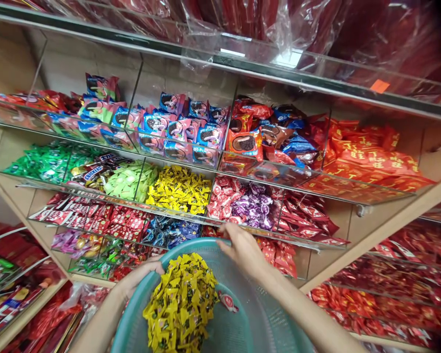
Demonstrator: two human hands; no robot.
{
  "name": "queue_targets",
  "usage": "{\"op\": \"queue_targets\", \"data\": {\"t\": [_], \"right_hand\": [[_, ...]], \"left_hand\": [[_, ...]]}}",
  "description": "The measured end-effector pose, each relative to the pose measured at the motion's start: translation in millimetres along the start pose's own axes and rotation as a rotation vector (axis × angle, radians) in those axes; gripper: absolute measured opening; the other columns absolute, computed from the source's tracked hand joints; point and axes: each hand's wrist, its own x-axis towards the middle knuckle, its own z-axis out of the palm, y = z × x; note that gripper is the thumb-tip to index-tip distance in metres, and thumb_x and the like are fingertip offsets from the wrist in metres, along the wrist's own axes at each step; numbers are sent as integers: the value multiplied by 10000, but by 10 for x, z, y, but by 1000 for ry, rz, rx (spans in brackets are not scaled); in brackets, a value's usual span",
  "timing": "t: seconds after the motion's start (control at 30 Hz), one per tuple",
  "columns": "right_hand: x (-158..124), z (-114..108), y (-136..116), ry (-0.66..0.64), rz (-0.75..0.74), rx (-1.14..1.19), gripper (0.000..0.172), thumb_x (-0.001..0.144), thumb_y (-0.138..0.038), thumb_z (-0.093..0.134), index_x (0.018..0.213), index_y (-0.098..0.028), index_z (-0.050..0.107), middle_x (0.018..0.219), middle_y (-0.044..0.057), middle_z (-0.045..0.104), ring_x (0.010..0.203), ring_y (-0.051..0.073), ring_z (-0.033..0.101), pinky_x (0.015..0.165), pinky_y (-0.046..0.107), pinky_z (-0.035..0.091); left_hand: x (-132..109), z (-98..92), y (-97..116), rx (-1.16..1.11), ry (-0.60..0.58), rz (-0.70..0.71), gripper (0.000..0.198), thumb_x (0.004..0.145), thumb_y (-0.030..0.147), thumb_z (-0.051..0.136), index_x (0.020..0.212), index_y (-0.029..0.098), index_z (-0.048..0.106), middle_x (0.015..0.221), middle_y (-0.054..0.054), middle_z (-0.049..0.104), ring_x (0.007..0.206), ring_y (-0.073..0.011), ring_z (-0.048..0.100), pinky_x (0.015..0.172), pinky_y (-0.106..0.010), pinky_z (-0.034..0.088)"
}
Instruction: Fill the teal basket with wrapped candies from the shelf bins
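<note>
A teal plastic basket (257, 314) sits low in the middle of the view, with a heap of yellow wrapped candies (182, 306) and one red-and-white candy (228, 300) in it. My left hand (139, 275) grips the basket's near-left rim, fingers curled over the edge. My right hand (242, 247) reaches over the far rim toward the bin of red-and-white and purple candies (242, 201); its fingertips point down behind the clear front lip and are partly hidden.
Tiered clear shelves hold bins of sweets: yellow candies (180, 189), green candies (128, 179), blue cookie packs (183, 130), red packets (371, 157), red wafer bars (91, 215). Plastic-wrapped red goods (316, 24) hang overhead. More red packs (389, 289) fill lower shelves on both sides.
</note>
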Motion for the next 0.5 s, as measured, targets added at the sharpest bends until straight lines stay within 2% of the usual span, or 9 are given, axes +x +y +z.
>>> {"op": "queue_targets", "data": {"t": [0.07,0.13,0.23,0.33,0.43,0.5], "right_hand": [[202,-159,-34,132,-18,-8,234,800,-317,473,1001,-202,447,938,46,534,784,157,525,677,260,383],[368,-223,-54,184,-10,-35,304,784,-357,498,1034,-192,444,965,59,511,820,170,515,702,272,380],[526,-194,-72,145,47,-65,348,763,-415,516,1016,-181,471,981,71,488,849,183,509,708,277,372],[597,-136,-77,94,93,-76,287,776,-407,498,944,-174,505,960,68,488,827,172,505,692,268,360],[616,-137,-56,140,93,33,236,768,-383,514,870,-170,530,903,53,500,808,156,485,699,262,350],[598,-179,-32,214,71,229,243,749,-394,538,838,-168,541,842,34,501,732,130,461,662,248,348]], "left_hand": [[-10,20,15,5,6,-1,502,562,147,508,1061,185,538,724,-2,661,598,-173,605,546,-254,471],[-13,33,19,6,16,2,504,556,148,507,1057,182,539,718,-1,660,561,-162,595,520,-244,461],[-11,37,11,4,39,3,516,553,149,502,1068,184,528,705,2,657,527,-151,585,490,-231,447],[-14,38,4,14,50,9,513,555,153,506,1067,180,527,690,-3,656,554,-162,599,481,-224,445],[-21,40,4,9,48,7,491,558,162,509,1047,182,538,683,-3,658,596,-186,615,510,-247,466],[-24,39,6,2,44,11,485,556,159,508,1038,187,543,690,2,659,603,-185,614,527,-254,473]]}}
